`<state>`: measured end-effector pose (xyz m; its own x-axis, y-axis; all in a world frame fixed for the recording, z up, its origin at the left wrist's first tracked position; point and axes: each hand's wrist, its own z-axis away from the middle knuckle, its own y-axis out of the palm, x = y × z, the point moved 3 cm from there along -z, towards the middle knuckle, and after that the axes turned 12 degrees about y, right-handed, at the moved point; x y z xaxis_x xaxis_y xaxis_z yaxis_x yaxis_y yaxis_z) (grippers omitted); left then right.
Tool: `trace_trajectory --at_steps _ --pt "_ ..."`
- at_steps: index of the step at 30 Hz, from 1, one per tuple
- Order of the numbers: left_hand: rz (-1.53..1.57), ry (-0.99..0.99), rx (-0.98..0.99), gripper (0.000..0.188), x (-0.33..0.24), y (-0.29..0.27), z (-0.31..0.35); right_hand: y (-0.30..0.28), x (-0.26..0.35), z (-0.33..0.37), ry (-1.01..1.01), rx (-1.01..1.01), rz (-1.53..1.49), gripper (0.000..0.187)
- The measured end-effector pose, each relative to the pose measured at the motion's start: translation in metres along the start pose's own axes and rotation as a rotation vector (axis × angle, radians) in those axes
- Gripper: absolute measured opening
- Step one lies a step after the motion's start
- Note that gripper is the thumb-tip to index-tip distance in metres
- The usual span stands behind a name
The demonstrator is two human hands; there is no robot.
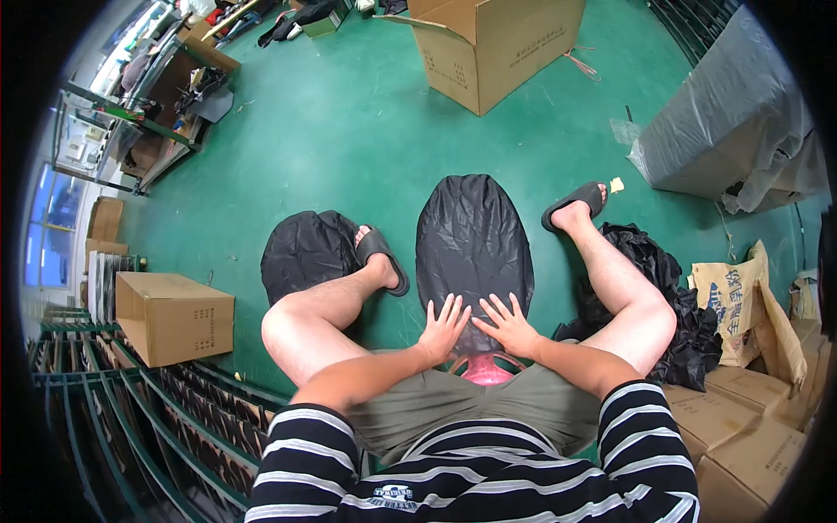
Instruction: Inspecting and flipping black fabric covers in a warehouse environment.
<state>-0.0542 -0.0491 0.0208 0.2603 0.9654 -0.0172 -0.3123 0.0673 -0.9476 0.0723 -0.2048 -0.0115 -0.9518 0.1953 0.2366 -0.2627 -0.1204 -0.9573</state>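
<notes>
Between my legs lies a long oval shape covered in thin, wrinkled black fabric (475, 235). My left hand (446, 329) rests on its near end, palm down, fingers spread. Close beside it, my right hand (508, 327) presses flat on the same fabric, fingers also apart. The thumbs almost meet, and neither hand grips anything. What fills the cover is hidden. Just under my wrists, a pink surface (486, 370) shows between my thighs; its kind is hard to make out. A second black-covered rounded piece (307, 253) lies past my left knee.
Crumpled black fabric (632, 270) is heaped by my right leg, near a torn paper sack (732, 305) and stacked cartons (741, 418). Green metal racks (131, 418) and a closed carton (179, 318) stand left. An open carton (497, 61) and a plastic-draped block (724, 122) stand ahead.
</notes>
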Motion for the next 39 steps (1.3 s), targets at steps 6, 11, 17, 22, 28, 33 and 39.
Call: trace_trajectory --at_steps 6,11,17,22,28,33,39 --pt "0.429 -0.229 -0.550 0.079 0.075 -0.055 -0.039 -0.002 -0.002 -0.001 0.003 -0.063 0.031 0.075" --pt "0.482 -0.784 -0.779 0.077 0.179 -0.030 -0.102 -0.003 0.001 -0.004 -0.002 -0.045 0.039 0.077" --pt "0.672 -0.867 -0.796 0.050 0.197 0.006 -0.119 0.001 0.000 -0.004 0.026 -0.110 -0.028 0.086" --pt "0.774 -0.916 -0.776 0.047 0.200 0.006 -0.122 -0.001 0.000 -0.001 0.020 -0.031 -0.052 0.091" --pt "0.961 -0.901 -0.619 0.050 0.221 0.019 -0.115 -0.001 0.001 -0.003 -0.002 -0.041 -0.112 0.074" --pt "0.359 -0.688 -0.742 0.049 0.229 -0.036 -0.145 -0.004 -0.001 -0.003 -0.011 -0.054 -0.123 0.076" --pt "0.503 -0.622 -0.414 0.052 0.223 -0.033 -0.188 0.007 -0.001 0.002 -0.017 -0.112 -0.093 0.072"
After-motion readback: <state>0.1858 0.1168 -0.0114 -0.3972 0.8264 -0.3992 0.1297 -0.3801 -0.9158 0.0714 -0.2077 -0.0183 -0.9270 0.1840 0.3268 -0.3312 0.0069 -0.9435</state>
